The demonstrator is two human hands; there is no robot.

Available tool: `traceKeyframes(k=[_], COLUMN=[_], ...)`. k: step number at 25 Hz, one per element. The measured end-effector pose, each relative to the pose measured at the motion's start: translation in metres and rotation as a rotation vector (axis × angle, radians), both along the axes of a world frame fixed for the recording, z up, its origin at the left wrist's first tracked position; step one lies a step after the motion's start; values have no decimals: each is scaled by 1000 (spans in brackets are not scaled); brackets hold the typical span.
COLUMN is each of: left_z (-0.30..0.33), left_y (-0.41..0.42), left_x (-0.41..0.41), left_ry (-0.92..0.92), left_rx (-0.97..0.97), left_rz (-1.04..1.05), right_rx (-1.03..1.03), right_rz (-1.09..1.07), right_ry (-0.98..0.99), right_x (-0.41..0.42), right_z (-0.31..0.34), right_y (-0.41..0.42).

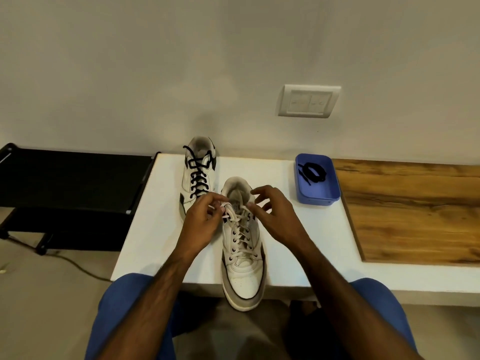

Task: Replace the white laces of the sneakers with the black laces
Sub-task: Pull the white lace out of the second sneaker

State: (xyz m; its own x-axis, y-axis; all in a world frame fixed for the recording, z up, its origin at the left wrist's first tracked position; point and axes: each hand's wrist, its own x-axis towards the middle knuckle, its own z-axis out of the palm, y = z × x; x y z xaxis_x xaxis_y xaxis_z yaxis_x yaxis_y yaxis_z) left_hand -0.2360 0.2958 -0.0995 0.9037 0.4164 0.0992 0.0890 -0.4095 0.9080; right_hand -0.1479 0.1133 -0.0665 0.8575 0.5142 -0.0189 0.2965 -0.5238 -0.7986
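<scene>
Your near sneaker (242,245) on the table (298,229), toe overhanging, keeps its white lace (240,224); left hand (205,216) fingers pinch its top, right hand (272,211) relaxed, holding nothing. Black lace (313,172) coiled in blue tray (318,197).

I'm looking down at a white tabletop (298,229) against a plain off-white wall (155,61). To its right runs a wood-grain counter (415,211). A white switch plate (309,101) sits on the wall. A black folding rack (72,178) stands at left, a dark cable (78,266) trailing across the beige floor (39,294).
</scene>
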Motion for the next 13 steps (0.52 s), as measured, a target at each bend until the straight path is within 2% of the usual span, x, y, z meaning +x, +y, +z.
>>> traceKeyframes(k=[3,7,10,13], left_z=[11,22,33,37], left_y=[1,8,12,25], left_x=[5,4,3,-3], left_ry=[-30,-184,-358,-476], left_rx=[-316,-700,-866,-903], left_rz=[82,27,50,183], right_rx=[-149,-146,-65,187], right_rz=[143,159,131,61], right_ry=[-49,-4,0,211], right_x=[9,21,21,23], right_z=[1,-2,-1,4], right_y=[12,6,2,-2])
